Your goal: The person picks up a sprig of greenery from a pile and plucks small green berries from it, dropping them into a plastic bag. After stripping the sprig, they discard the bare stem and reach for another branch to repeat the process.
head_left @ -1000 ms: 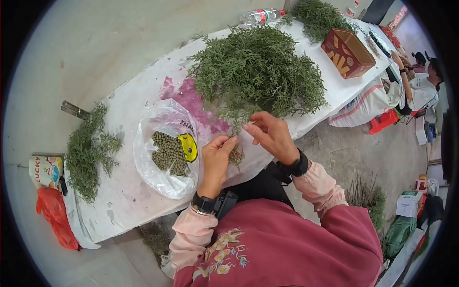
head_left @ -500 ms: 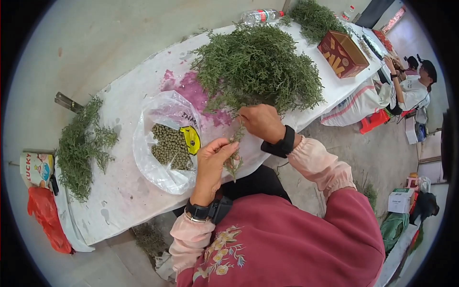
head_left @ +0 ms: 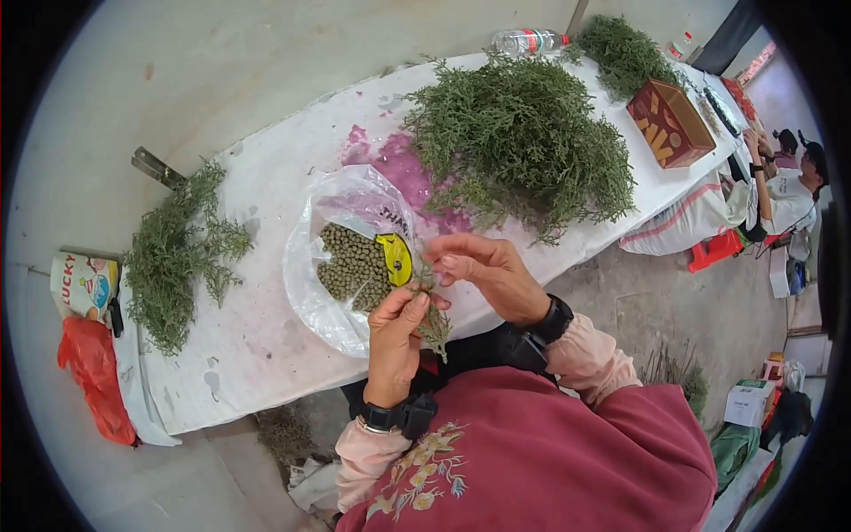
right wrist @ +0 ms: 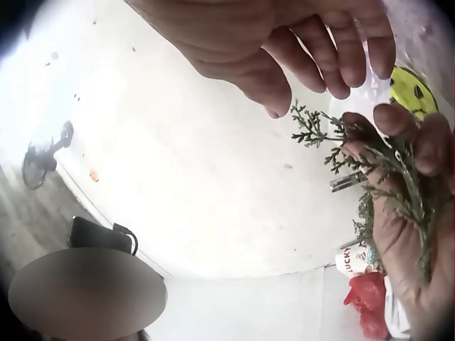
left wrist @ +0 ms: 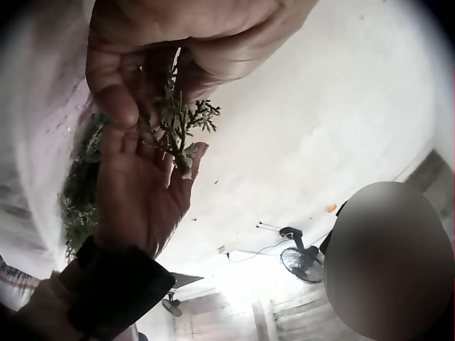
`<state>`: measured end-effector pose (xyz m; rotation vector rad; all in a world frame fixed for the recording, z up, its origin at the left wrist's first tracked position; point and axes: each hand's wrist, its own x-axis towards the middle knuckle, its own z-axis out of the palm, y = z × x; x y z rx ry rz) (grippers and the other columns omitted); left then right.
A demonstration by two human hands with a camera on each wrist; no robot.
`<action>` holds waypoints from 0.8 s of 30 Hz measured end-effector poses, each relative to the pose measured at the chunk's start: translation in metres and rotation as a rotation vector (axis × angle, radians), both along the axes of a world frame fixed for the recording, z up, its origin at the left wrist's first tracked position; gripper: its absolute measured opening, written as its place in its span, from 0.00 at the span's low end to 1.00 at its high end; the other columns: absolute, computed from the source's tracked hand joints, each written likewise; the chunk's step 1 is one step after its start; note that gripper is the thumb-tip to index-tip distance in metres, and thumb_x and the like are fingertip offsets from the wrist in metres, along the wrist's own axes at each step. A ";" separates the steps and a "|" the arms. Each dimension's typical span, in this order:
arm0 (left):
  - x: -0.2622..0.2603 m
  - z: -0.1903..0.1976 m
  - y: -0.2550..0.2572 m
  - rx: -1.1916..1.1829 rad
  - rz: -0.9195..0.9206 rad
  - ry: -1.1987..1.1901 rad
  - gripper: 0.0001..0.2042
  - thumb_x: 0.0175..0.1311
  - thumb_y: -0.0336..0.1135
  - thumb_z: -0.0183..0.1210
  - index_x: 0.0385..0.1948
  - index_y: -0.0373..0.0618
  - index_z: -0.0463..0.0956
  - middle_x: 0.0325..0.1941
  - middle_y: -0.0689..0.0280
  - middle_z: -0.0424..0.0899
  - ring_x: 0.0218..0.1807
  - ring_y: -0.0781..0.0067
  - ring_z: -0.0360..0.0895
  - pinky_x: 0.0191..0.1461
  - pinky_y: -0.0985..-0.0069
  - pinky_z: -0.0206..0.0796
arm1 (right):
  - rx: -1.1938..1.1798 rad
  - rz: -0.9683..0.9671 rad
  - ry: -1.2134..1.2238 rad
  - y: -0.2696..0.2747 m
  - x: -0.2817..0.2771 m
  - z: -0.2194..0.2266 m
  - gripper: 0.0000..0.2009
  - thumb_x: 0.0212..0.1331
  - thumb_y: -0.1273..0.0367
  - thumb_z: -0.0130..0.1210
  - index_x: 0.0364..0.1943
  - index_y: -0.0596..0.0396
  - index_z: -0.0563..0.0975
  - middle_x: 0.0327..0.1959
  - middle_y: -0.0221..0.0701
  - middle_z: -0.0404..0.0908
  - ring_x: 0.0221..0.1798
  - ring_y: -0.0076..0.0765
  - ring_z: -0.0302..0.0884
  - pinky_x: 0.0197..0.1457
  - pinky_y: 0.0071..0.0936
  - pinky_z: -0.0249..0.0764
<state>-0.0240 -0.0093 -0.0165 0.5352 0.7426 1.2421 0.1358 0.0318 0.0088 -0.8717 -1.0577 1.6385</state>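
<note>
My left hand [head_left: 395, 341] pinches a small green sprig [head_left: 434, 330] between thumb and fingers, beside the plastic bag's right edge. In the right wrist view the sprig [right wrist: 409, 186] lies across the left palm and fingers. Just right of it in the head view, my right hand [head_left: 501, 277] has its fingers extended and slightly bent, with nothing clearly in them. The clear bag [head_left: 310, 297] holds grey-green pellets [head_left: 353, 266] and a yellow label [head_left: 395, 259]. Behind the hands lies a large heap of green sprigs [head_left: 523, 137].
A smaller sprig pile [head_left: 182, 262] lies at the table's left, another [head_left: 625, 53] at the far right. Also there are a bottle [head_left: 529, 42], a red-brown box [head_left: 671, 122], a red bag [head_left: 93, 381] and a LUCKY package [head_left: 84, 284]. Someone in white [head_left: 786, 199] sits at the far right.
My right hand has come back from the heap's near edge toward the sprig, its fingers now more spread. The left hand still holds the sprig. The head view has shifted, moving the table contents rightward.
</note>
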 end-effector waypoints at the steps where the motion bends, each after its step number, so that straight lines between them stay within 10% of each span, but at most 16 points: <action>1: 0.000 0.001 -0.001 -0.025 -0.019 -0.015 0.07 0.61 0.29 0.55 0.38 0.36 0.75 0.33 0.61 0.81 0.34 0.74 0.78 0.38 0.82 0.68 | -0.036 0.010 0.049 -0.001 -0.002 -0.003 0.11 0.58 0.69 0.55 0.43 0.59 0.76 0.36 0.25 0.78 0.35 0.16 0.71 0.35 0.17 0.69; 24: 0.025 -0.002 -0.009 -0.056 -0.115 0.202 0.07 0.62 0.28 0.54 0.38 0.37 0.76 0.32 0.61 0.81 0.31 0.78 0.77 0.35 0.82 0.70 | -0.077 0.011 0.062 -0.013 0.014 -0.013 0.06 0.56 0.75 0.55 0.37 0.60 0.76 0.29 0.25 0.78 0.32 0.16 0.72 0.32 0.13 0.67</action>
